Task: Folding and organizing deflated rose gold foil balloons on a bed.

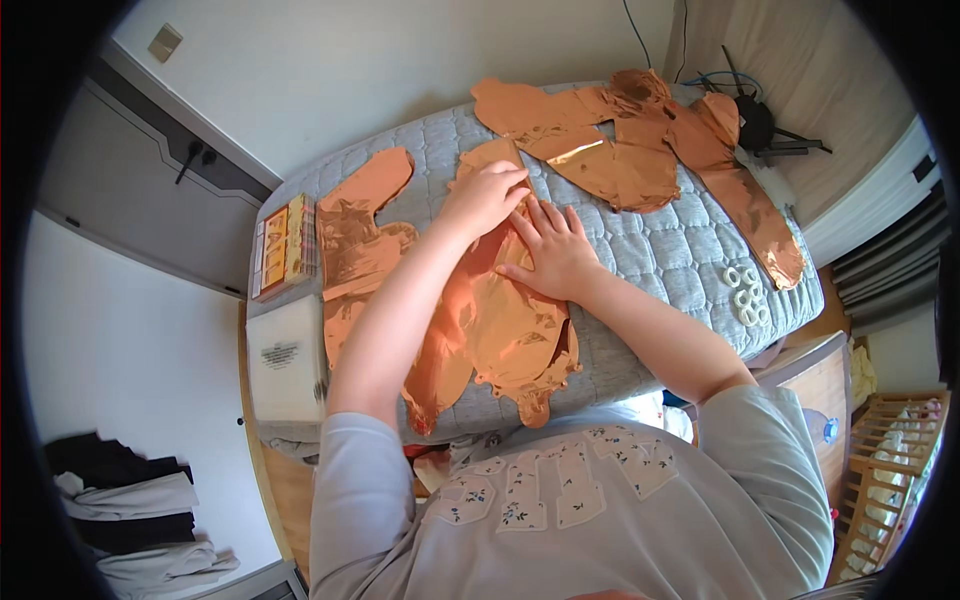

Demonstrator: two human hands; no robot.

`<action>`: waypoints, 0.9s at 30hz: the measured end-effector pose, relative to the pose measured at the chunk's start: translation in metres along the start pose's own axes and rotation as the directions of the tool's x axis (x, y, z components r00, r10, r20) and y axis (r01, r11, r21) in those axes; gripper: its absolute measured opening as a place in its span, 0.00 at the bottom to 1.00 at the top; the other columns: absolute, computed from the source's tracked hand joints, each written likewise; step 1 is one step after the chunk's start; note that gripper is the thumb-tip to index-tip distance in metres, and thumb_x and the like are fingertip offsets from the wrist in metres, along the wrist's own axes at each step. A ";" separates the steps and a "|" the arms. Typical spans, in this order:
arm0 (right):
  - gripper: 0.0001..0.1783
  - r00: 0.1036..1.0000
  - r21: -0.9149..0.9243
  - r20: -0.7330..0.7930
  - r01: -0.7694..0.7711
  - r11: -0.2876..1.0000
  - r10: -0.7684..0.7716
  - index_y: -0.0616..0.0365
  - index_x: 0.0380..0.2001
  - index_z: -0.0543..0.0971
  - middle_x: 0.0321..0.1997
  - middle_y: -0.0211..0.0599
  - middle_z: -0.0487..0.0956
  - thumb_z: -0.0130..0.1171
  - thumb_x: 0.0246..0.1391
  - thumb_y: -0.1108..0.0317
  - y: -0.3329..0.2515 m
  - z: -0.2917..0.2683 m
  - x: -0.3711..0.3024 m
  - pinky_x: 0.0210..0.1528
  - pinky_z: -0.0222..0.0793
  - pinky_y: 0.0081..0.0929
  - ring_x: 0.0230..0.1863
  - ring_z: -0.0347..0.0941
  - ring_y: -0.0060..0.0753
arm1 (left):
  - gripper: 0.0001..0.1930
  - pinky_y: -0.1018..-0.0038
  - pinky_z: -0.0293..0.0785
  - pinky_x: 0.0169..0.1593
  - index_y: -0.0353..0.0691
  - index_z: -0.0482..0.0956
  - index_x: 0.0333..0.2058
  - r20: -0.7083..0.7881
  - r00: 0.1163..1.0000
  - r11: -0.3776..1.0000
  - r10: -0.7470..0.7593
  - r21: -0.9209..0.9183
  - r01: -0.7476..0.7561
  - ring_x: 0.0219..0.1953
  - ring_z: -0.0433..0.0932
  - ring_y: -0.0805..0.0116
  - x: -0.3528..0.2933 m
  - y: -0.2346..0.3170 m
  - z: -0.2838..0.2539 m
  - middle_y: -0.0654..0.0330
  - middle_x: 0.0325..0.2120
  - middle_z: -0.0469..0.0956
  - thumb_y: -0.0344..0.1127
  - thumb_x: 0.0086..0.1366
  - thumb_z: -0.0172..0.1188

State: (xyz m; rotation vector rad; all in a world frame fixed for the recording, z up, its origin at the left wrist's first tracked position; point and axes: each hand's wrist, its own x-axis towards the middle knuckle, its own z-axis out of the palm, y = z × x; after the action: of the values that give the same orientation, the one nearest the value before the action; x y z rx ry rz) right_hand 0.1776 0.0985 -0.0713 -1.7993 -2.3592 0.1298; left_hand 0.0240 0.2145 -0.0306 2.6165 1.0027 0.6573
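Observation:
A flat copper-coloured foil balloon [512, 325] lies in front of me on the quilted grey mattress [640, 245], with a scalloped near end. My left hand [487, 203] is closed at its far part, fingers bent in a pinch on the foil edge. Just to the right, my right hand [553, 250] lies flat on the same balloon with its fingers spread. The two hands nearly touch at the fingertips. Another flat copper foil balloon [365, 235] is spread out to the left, partly behind my left forearm. More copper foil balloons [625, 150] overlap at the far right.
At the mattress's left end sit a stack of printed packs [285, 247] and clear plastic bags [287, 350]. Several small white rings [748, 295] lie near the right edge. A black device with antennas [757, 122] stands at the far right corner. A wooden crib [890, 475] is at lower right.

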 end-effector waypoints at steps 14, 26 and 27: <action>0.54 0.999 0.007 0.036 0.016 1.000 -0.017 0.49 0.78 0.52 0.83 0.53 0.48 0.39 0.62 0.22 0.000 0.000 -0.001 0.81 0.33 0.57 0.83 0.41 0.53 | 0.27 0.63 0.76 0.56 0.39 0.83 0.52 0.132 0.988 0.994 -0.082 0.083 0.071 0.54 0.79 0.55 0.036 -0.030 0.014 0.55 0.52 0.80 0.52 0.62 0.70; 0.53 0.999 -0.010 0.029 0.020 1.000 -0.019 0.47 0.78 0.55 0.82 0.53 0.49 0.37 0.62 0.21 0.001 0.005 0.001 0.81 0.33 0.58 0.83 0.42 0.54 | 0.44 0.58 0.67 0.68 0.37 0.74 0.64 0.230 0.968 0.975 -0.102 0.216 0.051 0.67 0.69 0.51 0.050 -0.040 0.010 0.51 0.64 0.71 0.64 0.57 0.70; 0.53 0.999 -0.013 0.026 0.023 1.000 -0.022 0.47 0.78 0.55 0.82 0.53 0.50 0.37 0.62 0.21 0.001 0.005 0.001 0.81 0.33 0.58 0.83 0.42 0.54 | 0.46 0.58 0.66 0.69 0.36 0.73 0.65 0.217 0.970 0.970 -0.107 0.236 0.054 0.68 0.68 0.50 0.051 -0.043 0.011 0.50 0.64 0.71 0.65 0.56 0.70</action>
State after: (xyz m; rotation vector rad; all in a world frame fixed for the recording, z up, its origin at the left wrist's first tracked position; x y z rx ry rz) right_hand 0.1770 0.0996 -0.0760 -1.7867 -2.4023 0.1355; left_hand 0.0388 0.2792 -0.0404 2.7468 1.1644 0.2236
